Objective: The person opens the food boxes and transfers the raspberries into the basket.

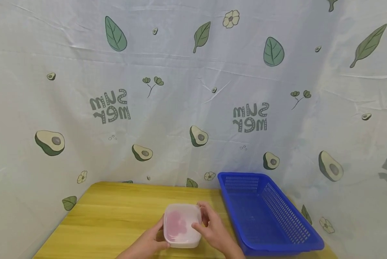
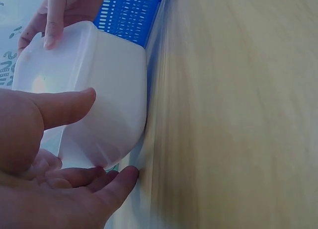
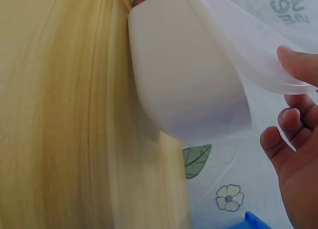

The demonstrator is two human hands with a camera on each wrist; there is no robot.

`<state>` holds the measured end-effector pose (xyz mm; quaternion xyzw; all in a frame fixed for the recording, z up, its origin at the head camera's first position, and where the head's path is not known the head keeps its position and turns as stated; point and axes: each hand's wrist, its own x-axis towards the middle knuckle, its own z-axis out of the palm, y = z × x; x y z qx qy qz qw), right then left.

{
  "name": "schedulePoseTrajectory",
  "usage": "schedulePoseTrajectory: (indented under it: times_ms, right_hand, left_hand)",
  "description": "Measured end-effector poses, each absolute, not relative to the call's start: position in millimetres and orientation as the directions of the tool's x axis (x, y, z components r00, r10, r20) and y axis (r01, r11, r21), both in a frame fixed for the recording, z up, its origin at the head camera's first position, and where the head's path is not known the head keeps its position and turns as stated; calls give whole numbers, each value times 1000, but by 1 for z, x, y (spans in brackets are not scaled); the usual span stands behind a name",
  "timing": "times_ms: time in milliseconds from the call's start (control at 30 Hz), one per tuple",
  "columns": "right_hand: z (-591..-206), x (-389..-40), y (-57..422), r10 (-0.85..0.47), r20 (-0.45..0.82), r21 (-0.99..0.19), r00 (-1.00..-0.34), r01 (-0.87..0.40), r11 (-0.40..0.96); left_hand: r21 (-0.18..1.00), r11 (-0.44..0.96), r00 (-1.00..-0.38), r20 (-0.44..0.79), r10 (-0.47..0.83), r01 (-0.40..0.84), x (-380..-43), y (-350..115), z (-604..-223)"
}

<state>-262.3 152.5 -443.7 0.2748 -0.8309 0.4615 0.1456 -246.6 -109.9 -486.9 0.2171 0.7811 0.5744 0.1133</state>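
A white plastic food container sits on the yellow wooden table in the head view. Its translucent lid is peeled up along one side in the right wrist view, while the opposite side still meets the rim. Something pink shows blurrily through the lid; its kind cannot be made out. My left hand holds the container from the left, thumb at the near side and fingers around the far side. With thumb and fingers, my right hand pinches the raised lid edge on the right.
A blue plastic basket with perforated walls stands at the table's right side, close to my right forearm. The wooden tabletop stretches left of the container. Behind it hangs a pale curtain printed with avocados and leaves.
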Motion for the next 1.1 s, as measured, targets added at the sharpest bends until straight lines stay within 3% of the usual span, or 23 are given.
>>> schedulePoseTrajectory:
  times_ms: [400, 800, 967, 1100]
  right_hand:
    - [-453, -270, 155, -286, 437, -791, -853, -516, 330]
    - [-451, -268, 154, -255, 394, -821, -883, -463, 335]
    - [-453, -268, 153, -216, 427, -813, -878, -477, 333]
    - [-454, -269, 153, -231, 507, -762, -831, -557, 332]
  left_hand:
    - [908, 342, -905, 84, 417, 242, -248, -108, -486]
    - [856, 401, -906, 163, 391, 327, -247, -111, -484]
    - [821, 429, -893, 199, 404, 376, -246, -111, -482]
    - [833, 429, -895, 160, 417, 348, -246, -112, -479]
